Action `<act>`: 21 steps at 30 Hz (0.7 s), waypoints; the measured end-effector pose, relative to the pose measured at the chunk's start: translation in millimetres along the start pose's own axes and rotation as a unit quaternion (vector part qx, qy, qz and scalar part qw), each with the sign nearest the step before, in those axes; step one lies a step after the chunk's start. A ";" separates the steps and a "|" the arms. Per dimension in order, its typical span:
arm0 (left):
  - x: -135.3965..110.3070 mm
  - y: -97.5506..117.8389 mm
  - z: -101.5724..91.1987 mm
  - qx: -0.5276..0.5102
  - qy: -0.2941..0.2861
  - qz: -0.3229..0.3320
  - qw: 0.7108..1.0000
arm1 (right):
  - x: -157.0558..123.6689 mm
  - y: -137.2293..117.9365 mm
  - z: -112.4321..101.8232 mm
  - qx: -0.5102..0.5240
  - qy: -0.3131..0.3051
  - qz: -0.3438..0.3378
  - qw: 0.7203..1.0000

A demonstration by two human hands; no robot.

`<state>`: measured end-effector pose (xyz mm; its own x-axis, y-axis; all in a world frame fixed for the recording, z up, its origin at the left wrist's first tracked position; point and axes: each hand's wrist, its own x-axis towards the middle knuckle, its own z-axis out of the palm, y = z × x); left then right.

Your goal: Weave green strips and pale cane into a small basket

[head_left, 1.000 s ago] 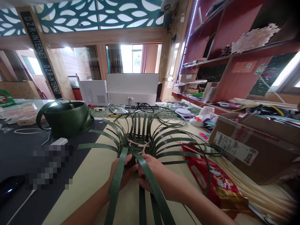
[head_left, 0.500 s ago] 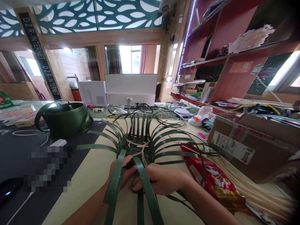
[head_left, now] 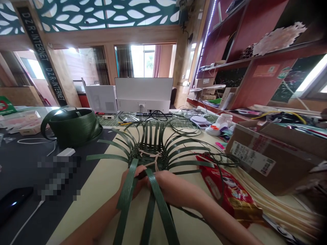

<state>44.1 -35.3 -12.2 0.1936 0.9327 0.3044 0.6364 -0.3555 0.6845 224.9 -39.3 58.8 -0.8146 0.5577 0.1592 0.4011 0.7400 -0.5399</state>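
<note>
A half-woven basket (head_left: 150, 157) of dark green plastic strips lies on the cream table top (head_left: 102, 194), its loose strips fanning out all round. Both hands press together at its near edge. My left hand (head_left: 135, 183) pinches a green strip (head_left: 127, 194) that runs back toward me. My right hand (head_left: 170, 185) grips the neighbouring green strips (head_left: 159, 200). A pale beige cord (head_left: 150, 160) lies knotted across the woven base just beyond the fingers.
A coil of green strapping (head_left: 73, 127) stands at the left on a dark mat. A red snack bag (head_left: 231, 194) and a cardboard box (head_left: 270, 156) lie to the right. A white monitor (head_left: 143, 93) stands behind, a phone (head_left: 12, 202) near left, shelves at right.
The hands stay at the basket's near edge; the right hand slid forward and closed in on the strips. The view shifted a little.
</note>
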 end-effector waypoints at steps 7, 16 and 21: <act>2.5 -9.3 3.2 -0.009 0.056 0.029 0.998 | 5.9 22.5 2.9 0.041 0.077 0.036 0.996; 5.2 -7.7 -6.4 -0.007 -0.020 0.077 0.997 | 3.5 21.0 -1.6 -0.073 0.066 -0.024 0.995; 4.4 -1.1 -8.8 -0.027 -0.013 0.085 0.996 | 7.4 43.9 0.7 -0.010 0.115 -0.050 0.992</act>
<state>37.6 -31.4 -5.8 0.3151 0.8597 0.4022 0.5521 -0.5107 0.6591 236.2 -3.0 35.7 -0.7353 0.5498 0.3963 0.3329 0.8023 -0.4955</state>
